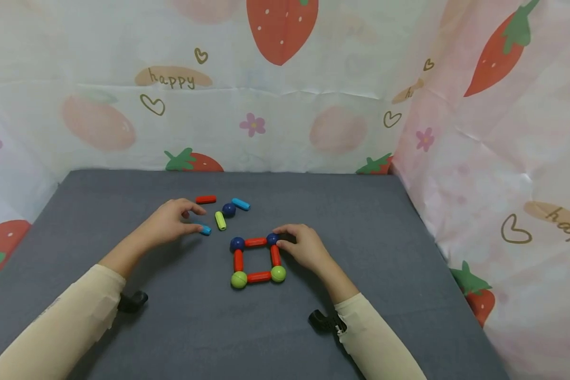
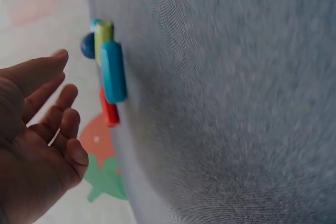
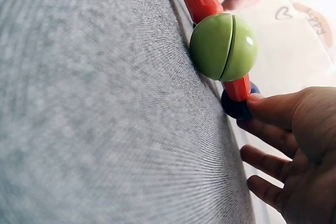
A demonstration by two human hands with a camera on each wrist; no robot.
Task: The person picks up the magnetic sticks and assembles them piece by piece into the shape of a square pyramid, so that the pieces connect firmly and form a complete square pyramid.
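Note:
A square frame of red sticks (image 1: 258, 277) joins two green balls (image 1: 239, 279) at the near corners and two dark blue balls at the far ones. My right hand (image 1: 309, 250) pinches the far right dark blue ball (image 1: 273, 239) between thumb and index finger. The right wrist view has the thumb on this ball, behind a green ball (image 3: 224, 46). My left hand (image 1: 173, 221) hovers by a light blue stick (image 1: 206, 230), thumb and fingers apart. In the left wrist view, a gap separates the thumb from the light blue stick (image 2: 113, 72).
Beyond the frame lie a yellow-green stick (image 1: 220, 220), a loose dark blue ball (image 1: 229, 210), another light blue stick (image 1: 240, 204) and a red stick (image 1: 206, 199). Grey cloth (image 1: 195, 327) covers the table. A strawberry-print curtain (image 1: 285, 137) hangs behind it and along the sides.

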